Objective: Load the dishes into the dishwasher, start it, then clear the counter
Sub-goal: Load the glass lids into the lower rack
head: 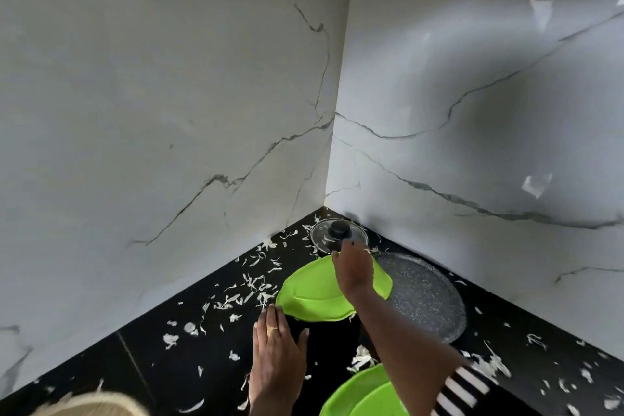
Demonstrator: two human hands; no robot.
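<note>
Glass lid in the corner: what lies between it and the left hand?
Head view: the green plate lies between the glass lid and the left hand; the right hand reaches over it.

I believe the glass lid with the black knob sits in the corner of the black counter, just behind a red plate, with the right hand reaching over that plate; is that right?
Not quite: the plate is bright green, not red. The head view shows the rest as you say: the glass lid in the corner of the black counter, just behind the plate, with the right hand reaching over it.
</note>
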